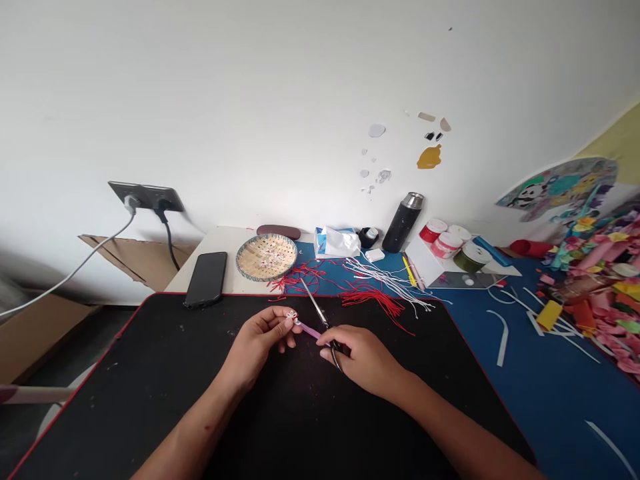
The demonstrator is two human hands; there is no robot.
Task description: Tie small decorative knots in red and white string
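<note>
Pinching a purple strip (pixel 310 329) with our left hand (pixel 260 338), we hold it off the worktop (pixel 150 387) so the scissors (pixel 316 307), clasped in our right hand (pixel 365 358), reach it.

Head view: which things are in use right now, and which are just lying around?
In use: left hand pinching the purple strip; right hand holding the scissors, over the black mat.
Lying about: phone, woven basket, tissue pack, flask, red cords, white cords.
</note>
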